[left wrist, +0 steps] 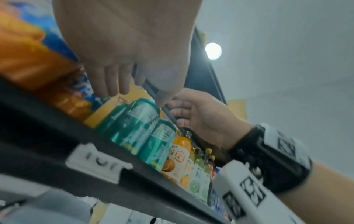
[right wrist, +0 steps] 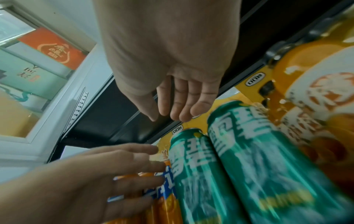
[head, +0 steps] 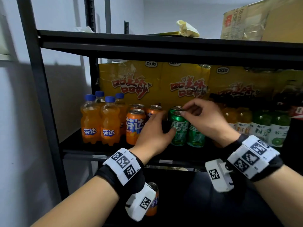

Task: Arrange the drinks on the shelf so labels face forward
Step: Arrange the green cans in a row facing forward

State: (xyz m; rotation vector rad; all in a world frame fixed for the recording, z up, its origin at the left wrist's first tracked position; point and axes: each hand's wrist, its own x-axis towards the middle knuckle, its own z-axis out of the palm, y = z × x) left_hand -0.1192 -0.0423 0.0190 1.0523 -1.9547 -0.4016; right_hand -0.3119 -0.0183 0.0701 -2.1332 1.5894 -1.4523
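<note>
Green can (head: 178, 128) upright; label forward

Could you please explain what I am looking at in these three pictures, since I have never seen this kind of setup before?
No machine here: a person wears three cameras. The big picture comes from the head; the other two look along each wrist, from the white marked boxes strapped there. On the black shelf stand orange bottles, orange cans, green cans and, to the right, juice bottles, with yellow cartons behind. The left hand reaches between the orange and green cans, thumb on the front green can. The right hand rests its fingertips on that can's top, probably to turn its label forward. Neither hand plainly grips it.
</note>
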